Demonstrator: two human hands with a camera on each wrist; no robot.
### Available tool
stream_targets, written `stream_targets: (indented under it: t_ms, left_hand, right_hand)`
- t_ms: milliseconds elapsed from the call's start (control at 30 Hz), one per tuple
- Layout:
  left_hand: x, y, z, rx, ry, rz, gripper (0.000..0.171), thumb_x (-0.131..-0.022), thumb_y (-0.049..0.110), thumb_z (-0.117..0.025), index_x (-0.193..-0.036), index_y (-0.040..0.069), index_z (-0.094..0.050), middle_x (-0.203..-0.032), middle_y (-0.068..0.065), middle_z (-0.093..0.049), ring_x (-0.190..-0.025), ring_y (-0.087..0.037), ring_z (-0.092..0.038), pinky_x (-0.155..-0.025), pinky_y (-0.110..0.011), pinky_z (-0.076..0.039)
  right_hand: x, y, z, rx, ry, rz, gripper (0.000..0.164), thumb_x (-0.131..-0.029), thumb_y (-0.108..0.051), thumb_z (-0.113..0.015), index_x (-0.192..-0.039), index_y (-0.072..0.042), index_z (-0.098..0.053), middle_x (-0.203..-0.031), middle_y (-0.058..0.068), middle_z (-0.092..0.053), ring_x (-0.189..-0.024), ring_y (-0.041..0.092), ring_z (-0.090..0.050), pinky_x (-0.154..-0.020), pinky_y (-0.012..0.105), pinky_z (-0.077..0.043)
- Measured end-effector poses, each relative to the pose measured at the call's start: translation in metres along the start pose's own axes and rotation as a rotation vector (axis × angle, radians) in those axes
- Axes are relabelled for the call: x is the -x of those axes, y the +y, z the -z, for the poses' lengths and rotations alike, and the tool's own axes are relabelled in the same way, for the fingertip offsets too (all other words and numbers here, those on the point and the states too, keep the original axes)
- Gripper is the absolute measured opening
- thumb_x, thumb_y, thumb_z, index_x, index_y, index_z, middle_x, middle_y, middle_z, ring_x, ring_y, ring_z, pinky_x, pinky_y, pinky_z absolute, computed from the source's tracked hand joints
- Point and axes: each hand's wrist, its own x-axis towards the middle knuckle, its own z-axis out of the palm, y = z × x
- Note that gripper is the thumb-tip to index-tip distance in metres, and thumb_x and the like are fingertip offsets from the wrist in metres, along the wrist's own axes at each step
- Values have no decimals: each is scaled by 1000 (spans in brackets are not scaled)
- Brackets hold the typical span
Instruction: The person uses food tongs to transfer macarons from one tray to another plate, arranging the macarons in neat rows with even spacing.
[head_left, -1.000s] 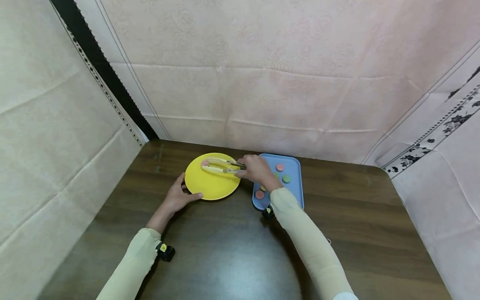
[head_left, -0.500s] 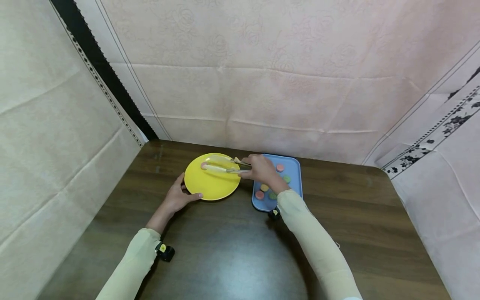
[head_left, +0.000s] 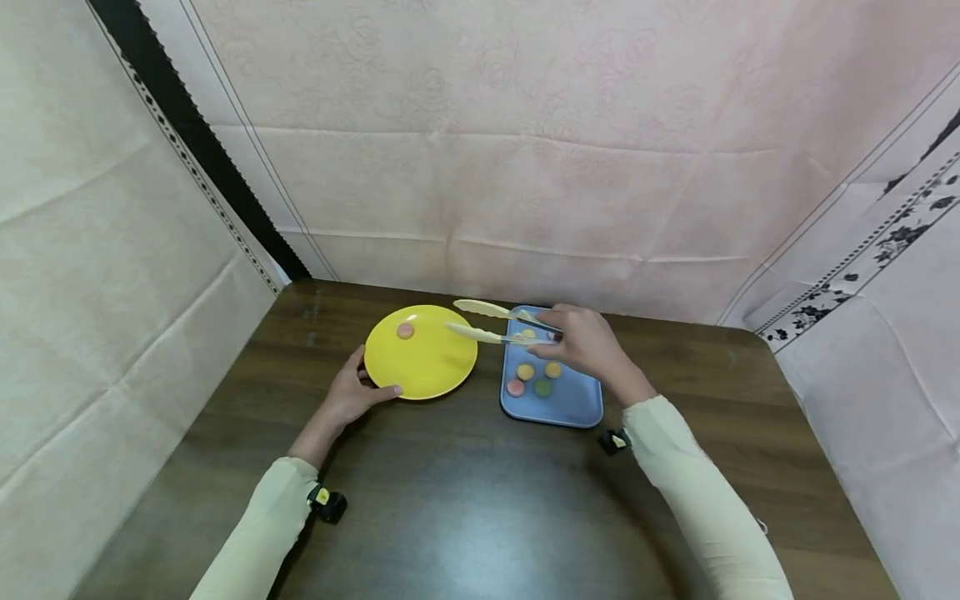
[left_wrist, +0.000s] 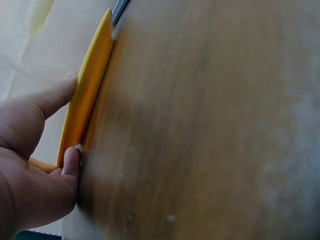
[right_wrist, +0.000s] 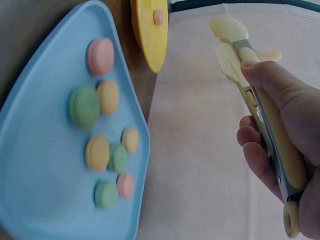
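My left hand [head_left: 352, 393] holds the near left rim of a round yellow plate [head_left: 427, 367], thumb at the top edge and other fingers lower at the rim, as the left wrist view shows. One pink macaron [head_left: 405, 331] lies on the plate toward its far left. My right hand [head_left: 588, 343] grips kitchen tongs [right_wrist: 282, 145] with pale yellow tips, raised above the blue tray [head_left: 566, 407]. The tong tips stand apart with nothing between them. Several macarons, among them a green macaron [right_wrist: 84, 107] and a pink macaron [right_wrist: 100, 56], sit in the tray.
Plate and tray stand side by side on a dark wooden table [head_left: 450, 483], near its far edge. Pale patterned cloth [head_left: 525, 192] hangs behind the table and along both sides.
My right hand has drawn the tongs rightward from the plate to above the tray, leaving the pink macaron on the plate. The left hand keeps its hold on the rim.
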Motion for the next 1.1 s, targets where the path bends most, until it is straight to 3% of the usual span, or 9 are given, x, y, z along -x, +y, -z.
stream_targets:
  t_ms: [267, 433, 733, 1100]
  left_hand:
    - [0, 1, 0, 6, -10, -17, 111, -83, 28, -87, -164, 8, -13, -145, -22, -43, -125, -35, -49, -88, -35, -51]
    - [2, 1, 1, 7, -6, -18, 112, -83, 29, -88, -164, 8, -13, -143, -22, -44, -124, -35, -49, -87, -35, -51]
    - [2, 2, 0, 4, -5, 3, 114, -83, 31, -87, -164, 8, -10, -144, -24, -43, -125, -36, -48, -88, -35, -51]
    - [1, 1, 1, 6, -4, 6, 114, -83, 30, -88, -164, 8, -11, -145, -23, -44, -126, -36, -48, -88, -36, -52]
  right_hand:
    - [49, 15, 22, 17, 24, -58, 55, -82, -36, -87, -125, -5, -74, -88, 3, -67, -67, 13, -56, -59, 34, -47]
    - [75, 25, 29, 28, 35, -81, 53, -81, -36, -88, -122, -5, -75, -88, 1, -66, -66, 12, -51, -59, 31, -43]
    - [115, 43, 22, 8, -31, -180, 47, -82, -33, -87, -120, -8, -75, -85, 1, -63, -64, 11, -48, -55, 28, -39]
    - [143, 50, 8, 7, -81, -218, 44, -83, -33, -86, -117, -6, -75, -88, 2, -67, -64, 9, -47, -56, 27, -39]
